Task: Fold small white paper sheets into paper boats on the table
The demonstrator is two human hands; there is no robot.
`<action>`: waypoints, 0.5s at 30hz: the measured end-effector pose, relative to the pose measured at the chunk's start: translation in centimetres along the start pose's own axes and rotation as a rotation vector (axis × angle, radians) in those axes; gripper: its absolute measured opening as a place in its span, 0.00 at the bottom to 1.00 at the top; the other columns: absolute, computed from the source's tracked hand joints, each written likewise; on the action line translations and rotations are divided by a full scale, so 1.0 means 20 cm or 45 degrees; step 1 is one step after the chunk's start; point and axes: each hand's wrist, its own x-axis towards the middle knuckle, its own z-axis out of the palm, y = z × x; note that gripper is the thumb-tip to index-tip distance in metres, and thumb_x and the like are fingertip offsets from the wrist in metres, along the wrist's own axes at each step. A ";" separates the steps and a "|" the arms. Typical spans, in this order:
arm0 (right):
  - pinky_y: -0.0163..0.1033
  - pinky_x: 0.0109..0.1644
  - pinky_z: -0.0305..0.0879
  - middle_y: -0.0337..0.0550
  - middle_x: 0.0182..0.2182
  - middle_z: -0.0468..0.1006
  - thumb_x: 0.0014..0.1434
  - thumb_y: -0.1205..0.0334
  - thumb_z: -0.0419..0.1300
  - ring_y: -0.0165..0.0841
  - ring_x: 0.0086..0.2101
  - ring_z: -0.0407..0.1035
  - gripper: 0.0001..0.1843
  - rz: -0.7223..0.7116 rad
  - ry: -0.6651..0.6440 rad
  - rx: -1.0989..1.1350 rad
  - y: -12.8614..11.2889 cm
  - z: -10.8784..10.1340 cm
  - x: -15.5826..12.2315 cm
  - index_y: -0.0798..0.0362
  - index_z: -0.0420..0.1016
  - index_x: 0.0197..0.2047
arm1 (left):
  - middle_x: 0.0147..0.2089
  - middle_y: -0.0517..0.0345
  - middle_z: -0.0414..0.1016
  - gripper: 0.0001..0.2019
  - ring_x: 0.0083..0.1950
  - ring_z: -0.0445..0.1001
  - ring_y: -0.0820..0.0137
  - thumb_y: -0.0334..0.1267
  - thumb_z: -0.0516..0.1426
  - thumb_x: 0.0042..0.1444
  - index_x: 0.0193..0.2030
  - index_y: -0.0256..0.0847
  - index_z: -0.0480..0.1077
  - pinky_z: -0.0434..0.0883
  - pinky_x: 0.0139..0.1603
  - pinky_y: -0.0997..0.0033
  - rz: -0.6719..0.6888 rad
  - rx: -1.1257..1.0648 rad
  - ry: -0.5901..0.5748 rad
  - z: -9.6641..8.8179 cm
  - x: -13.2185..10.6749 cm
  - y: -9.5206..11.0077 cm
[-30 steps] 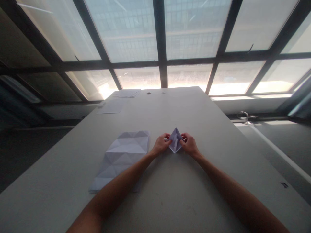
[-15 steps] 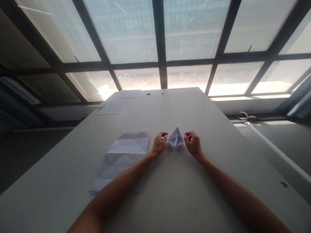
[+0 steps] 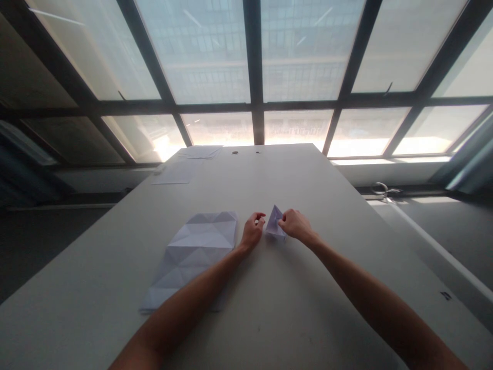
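Observation:
A small origami piece of folded white paper (image 3: 272,224) stands on the table, its pointed tip upward. Over its right side is my right hand (image 3: 296,224), fingers closed in a pinch at the inner part of the paper and hiding its right corner. My left hand (image 3: 252,231) rests on the table just left of the piece, a small gap between them. Its fingers are loosely curled with thumb and forefinger apart, and nothing is held. Beside my left forearm lies a large creased sheet of paper (image 3: 200,241), its lower edge partly covered by the arm.
The white table (image 3: 285,174) stretches to a wide window (image 3: 215,56). Flat paper sheets (image 3: 173,173) lie at its far left. A small dark mark (image 3: 446,296) shows near the right edge. Beyond that edge runs a white pole (image 3: 423,236) with a metal ring.
My right hand has moved left from beside the folded paper onto it, closing its fingers there. The paper has turned and shifted slightly left. My left hand has barely moved.

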 end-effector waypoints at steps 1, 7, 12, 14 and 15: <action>0.36 0.35 0.63 0.52 0.33 0.83 0.57 0.58 0.58 0.39 0.35 0.77 0.12 0.007 -0.014 -0.015 0.00 -0.01 0.02 0.51 0.82 0.33 | 0.39 0.52 0.76 0.12 0.35 0.72 0.70 0.38 0.52 0.58 0.45 0.36 0.73 0.69 0.39 0.71 -0.003 -0.006 -0.002 0.00 0.00 0.00; 0.40 0.42 0.68 0.58 0.40 0.82 0.58 0.56 0.58 0.44 0.42 0.77 0.14 0.099 0.036 -0.108 0.10 -0.14 0.29 0.54 0.81 0.40 | 0.37 0.55 0.74 0.12 0.33 0.70 0.71 0.36 0.52 0.56 0.45 0.37 0.72 0.68 0.37 0.72 -0.009 -0.030 -0.030 0.01 0.00 -0.01; 0.43 0.47 0.69 0.59 0.44 0.80 0.57 0.58 0.60 0.46 0.47 0.75 0.15 0.235 0.072 -0.128 0.23 -0.26 0.61 0.56 0.79 0.45 | 0.35 0.57 0.73 0.12 0.32 0.70 0.72 0.35 0.52 0.55 0.44 0.38 0.72 0.67 0.36 0.73 0.019 -0.035 -0.022 0.01 -0.01 0.01; 0.44 0.48 0.69 0.60 0.46 0.80 0.57 0.58 0.61 0.47 0.49 0.74 0.16 0.253 0.076 -0.135 0.28 -0.29 0.71 0.57 0.78 0.46 | 0.35 0.57 0.73 0.12 0.31 0.69 0.72 0.35 0.52 0.55 0.44 0.37 0.72 0.66 0.34 0.74 0.012 -0.040 -0.028 0.01 -0.02 0.01; 0.44 0.49 0.69 0.60 0.46 0.79 0.57 0.58 0.61 0.47 0.49 0.74 0.17 0.259 0.074 -0.138 0.30 -0.30 0.76 0.57 0.78 0.47 | 0.35 0.57 0.73 0.12 0.31 0.69 0.73 0.35 0.52 0.56 0.45 0.37 0.72 0.66 0.33 0.74 0.003 -0.043 -0.033 0.01 -0.02 0.02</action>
